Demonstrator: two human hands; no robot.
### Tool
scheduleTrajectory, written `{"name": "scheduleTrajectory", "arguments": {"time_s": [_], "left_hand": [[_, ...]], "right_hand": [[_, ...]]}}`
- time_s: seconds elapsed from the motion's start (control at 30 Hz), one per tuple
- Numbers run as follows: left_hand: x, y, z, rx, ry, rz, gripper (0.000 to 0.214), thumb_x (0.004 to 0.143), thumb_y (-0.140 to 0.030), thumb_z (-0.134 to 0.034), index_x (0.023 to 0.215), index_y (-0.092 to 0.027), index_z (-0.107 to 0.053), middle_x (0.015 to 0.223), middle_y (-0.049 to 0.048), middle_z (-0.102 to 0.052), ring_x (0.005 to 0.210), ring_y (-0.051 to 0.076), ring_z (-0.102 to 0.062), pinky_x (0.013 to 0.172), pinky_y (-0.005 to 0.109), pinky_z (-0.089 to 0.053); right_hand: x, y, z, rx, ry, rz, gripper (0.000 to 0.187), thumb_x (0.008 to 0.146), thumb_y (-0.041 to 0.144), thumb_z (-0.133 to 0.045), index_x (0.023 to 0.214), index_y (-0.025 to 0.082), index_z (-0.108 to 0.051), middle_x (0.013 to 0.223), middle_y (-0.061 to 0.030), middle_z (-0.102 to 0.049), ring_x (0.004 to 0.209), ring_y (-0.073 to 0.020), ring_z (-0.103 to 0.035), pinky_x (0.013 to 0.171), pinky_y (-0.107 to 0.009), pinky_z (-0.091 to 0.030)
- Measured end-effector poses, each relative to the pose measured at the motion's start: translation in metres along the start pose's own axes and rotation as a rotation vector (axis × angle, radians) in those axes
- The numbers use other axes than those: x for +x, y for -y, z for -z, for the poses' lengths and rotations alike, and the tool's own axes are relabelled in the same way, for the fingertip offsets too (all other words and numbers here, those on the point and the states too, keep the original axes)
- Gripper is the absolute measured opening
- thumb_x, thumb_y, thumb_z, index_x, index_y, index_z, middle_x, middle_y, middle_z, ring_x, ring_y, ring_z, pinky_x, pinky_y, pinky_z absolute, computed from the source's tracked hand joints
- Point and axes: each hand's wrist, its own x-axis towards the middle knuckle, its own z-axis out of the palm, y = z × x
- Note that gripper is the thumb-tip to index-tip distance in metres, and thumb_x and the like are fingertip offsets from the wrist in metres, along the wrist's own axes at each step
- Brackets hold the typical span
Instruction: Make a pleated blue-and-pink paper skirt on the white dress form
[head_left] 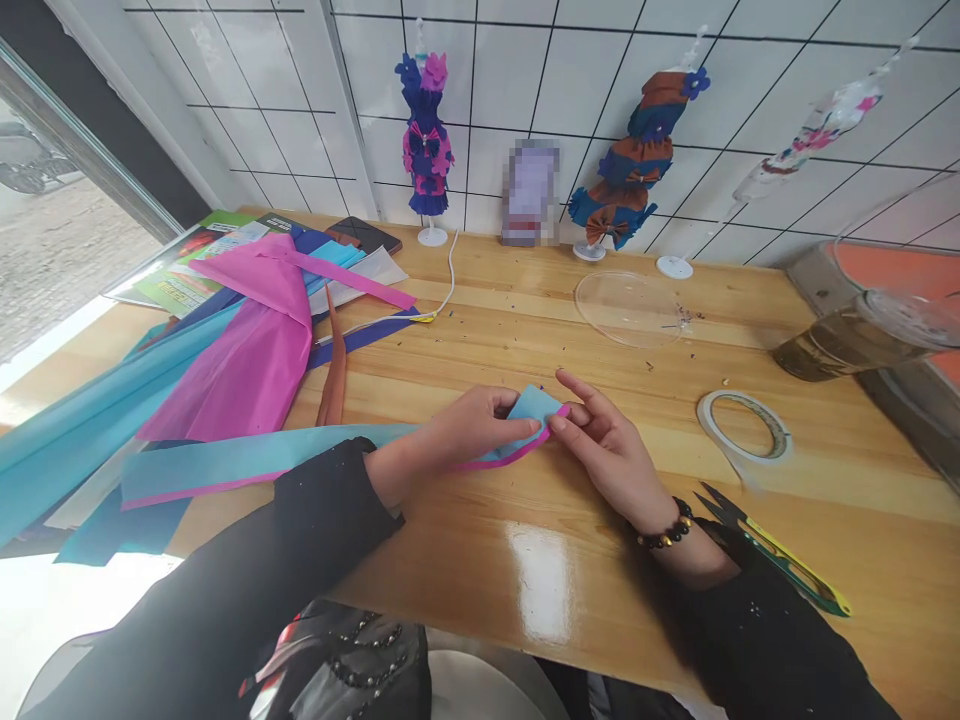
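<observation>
A long light-blue strip with a pink edge (225, 462), thin like paper or cloth, runs from the left side of the table into my hands. Its end is folded over and stands up between them. My left hand (472, 432) grips the folded part, thumb pressed on top. At the right end of the fold, my right hand (616, 460) pinches the pink edge between thumb and index finger, while its other fingers spread loosely. Under my left forearm, the middle of the strip is partly hidden.
Pink sheeting (247, 340) and blue sheeting (67, 430) lie piled at left. Scissors (780, 550) and a tape roll (780, 440) lie right, near a cup of brown drink (847, 335). Decorated stands (429, 150) and a clear disc (630, 308) are along the back.
</observation>
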Motion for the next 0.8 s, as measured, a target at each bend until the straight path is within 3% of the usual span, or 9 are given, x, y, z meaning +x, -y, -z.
{"name": "scheduleTrajectory", "arguments": {"time_s": [0.3, 0.53, 0.8], "left_hand": [[0.0007, 0.0005, 0.0007, -0.018, 0.011, 0.049, 0.025, 0.074, -0.036, -0.058, 0.080, -0.012, -0.061, 0.065, -0.0010, -0.052, 0.059, 0.009, -0.046, 0.053, 0.020, -0.037], [0.0013, 0.0039, 0.0009, -0.045, -0.008, 0.065, 0.024, 0.074, -0.035, -0.057, 0.080, -0.012, -0.061, 0.064, -0.0013, -0.051, 0.056, 0.008, -0.044, 0.053, 0.020, -0.037], [-0.0004, 0.0016, 0.0013, -0.031, 0.014, 0.043, 0.024, 0.075, -0.034, -0.055, 0.081, -0.012, -0.061, 0.062, -0.0019, -0.047, 0.056, 0.008, -0.042, 0.051, 0.019, -0.033]], "right_hand": [[0.0003, -0.0033, -0.0016, 0.047, -0.031, -0.051, 0.068, 0.076, 0.036, -0.066, 0.135, 0.022, -0.036, 0.071, 0.0025, -0.060, 0.070, -0.0133, -0.059, 0.075, -0.032, -0.050], [0.0006, -0.0002, -0.0031, 0.043, -0.028, -0.072, 0.057, 0.080, 0.039, -0.061, 0.130, 0.021, -0.043, 0.067, 0.0037, -0.057, 0.069, -0.0121, -0.058, 0.073, -0.030, -0.048], [0.0010, -0.0044, -0.0016, 0.019, -0.036, -0.072, 0.068, 0.074, 0.038, -0.068, 0.134, 0.020, -0.038, 0.072, 0.0018, -0.062, 0.069, -0.0134, -0.059, 0.070, -0.030, -0.049]]}}
